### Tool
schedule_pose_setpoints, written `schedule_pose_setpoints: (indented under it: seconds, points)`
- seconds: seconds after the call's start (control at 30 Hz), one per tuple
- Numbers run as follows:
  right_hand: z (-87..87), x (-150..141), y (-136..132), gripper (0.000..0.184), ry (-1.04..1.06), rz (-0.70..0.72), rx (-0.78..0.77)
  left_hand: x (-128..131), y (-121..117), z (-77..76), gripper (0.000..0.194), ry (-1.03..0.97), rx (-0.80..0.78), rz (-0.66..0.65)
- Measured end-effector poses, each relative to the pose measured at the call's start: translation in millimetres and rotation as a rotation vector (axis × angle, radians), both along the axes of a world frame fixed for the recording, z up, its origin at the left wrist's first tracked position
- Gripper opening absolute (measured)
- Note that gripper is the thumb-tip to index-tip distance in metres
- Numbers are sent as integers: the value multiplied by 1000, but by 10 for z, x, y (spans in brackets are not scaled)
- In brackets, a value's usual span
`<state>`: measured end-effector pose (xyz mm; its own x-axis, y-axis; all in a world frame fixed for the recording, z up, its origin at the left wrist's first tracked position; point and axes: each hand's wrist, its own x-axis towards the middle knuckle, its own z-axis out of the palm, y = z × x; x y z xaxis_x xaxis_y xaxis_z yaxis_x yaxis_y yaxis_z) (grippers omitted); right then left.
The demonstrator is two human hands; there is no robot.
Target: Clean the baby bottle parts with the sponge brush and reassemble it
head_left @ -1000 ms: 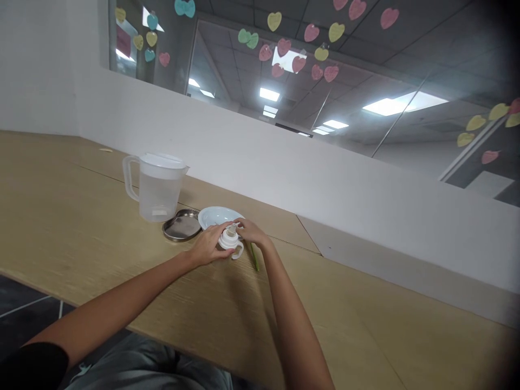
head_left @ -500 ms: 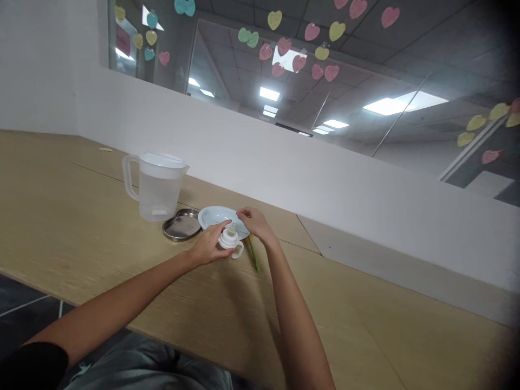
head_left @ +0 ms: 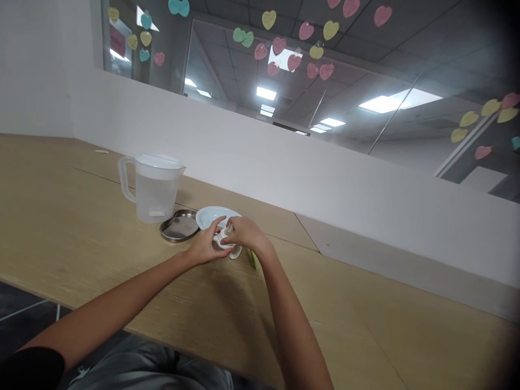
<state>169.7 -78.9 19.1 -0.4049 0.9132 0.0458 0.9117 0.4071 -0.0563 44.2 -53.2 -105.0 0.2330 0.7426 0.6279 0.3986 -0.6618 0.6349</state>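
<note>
My left hand [head_left: 206, 245] is wrapped around a small white baby-bottle cap with side handles [head_left: 228, 246] that rests on the wooden counter [head_left: 81, 238]. The fingers of my right hand [head_left: 244, 234] pinch the clear teat [head_left: 228, 228] at the cap's top from the right. A thin green stick [head_left: 254, 260] lies on the counter under my right wrist, mostly hidden. A pale blue bowl [head_left: 209, 215] sits just behind both hands.
A clear plastic pitcher with a lid [head_left: 151, 187] stands to the left of the bowl, with a round steel tray [head_left: 179, 226] in front of it. A white low wall [head_left: 325, 179] runs along the counter's far side, glass with paper hearts above it.
My right hand lifted away toward the bowl half a second ago and has come back down onto the top of the cap. My left hand stayed on the cap.
</note>
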Motion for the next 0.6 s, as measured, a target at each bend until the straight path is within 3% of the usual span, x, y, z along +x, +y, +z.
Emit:
schedule_pose_setpoints:
  seconds: [0.2, 0.43, 0.5, 0.6]
  points:
    - [-39, 94, 54, 52, 94, 175, -21, 15, -42, 88, 96, -40, -80, -51]
    - [7, 149, 104, 31, 79, 210, -68, 31, -44, 126, 104, -49, -113, -24]
    - [15, 173, 127, 33, 94, 198, -93, 34, -44, 132, 105, -46, -124, -37]
    - [13, 236, 171, 38, 173, 301, -207, 36, -39, 135, 107, -52, -120, -90]
